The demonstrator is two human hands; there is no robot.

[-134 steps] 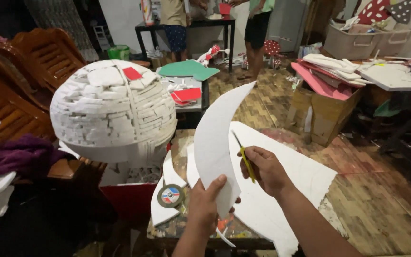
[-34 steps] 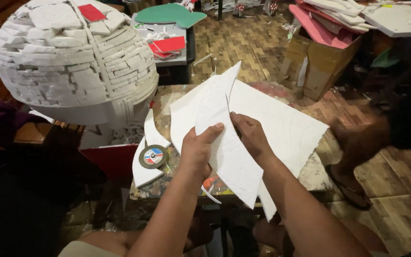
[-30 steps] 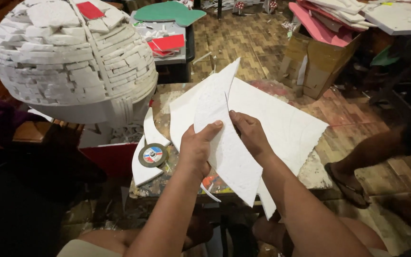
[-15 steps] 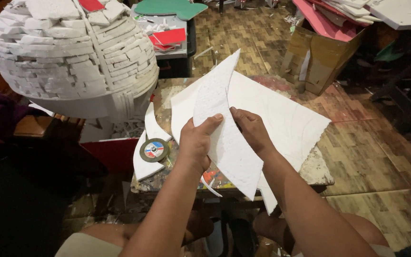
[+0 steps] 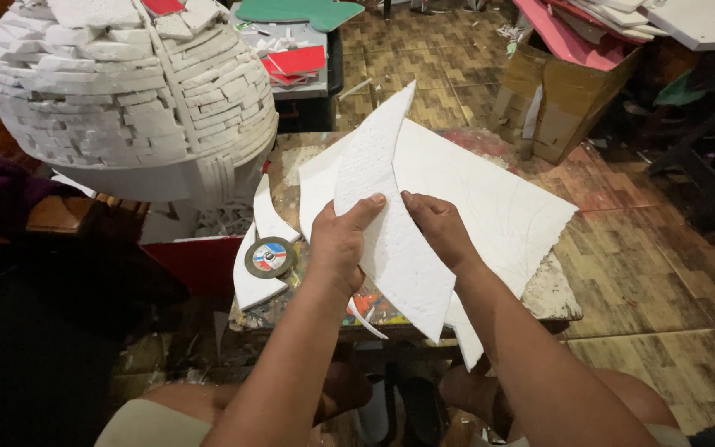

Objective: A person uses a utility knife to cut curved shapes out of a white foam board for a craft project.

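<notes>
I have both hands pinching the foam shard [image 5: 386, 240] above the surface [image 5: 552, 290]: left grip [image 5: 343, 240] on its near edge, right grip [image 5: 436, 228] opposite. Best to keep pressure light and even; thin foam snaps easily. The dome [image 5: 126, 91] sits left of it.

A white, curved, pointed foam piece [image 5: 386, 223] is held nearly upright above a larger white foam sheet [image 5: 490, 207].

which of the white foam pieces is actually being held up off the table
The pointed leaf-shaped foam piece, gripped between the left hand and right hand. The large foam sheet and small curved offcut lie on the table.
</notes>
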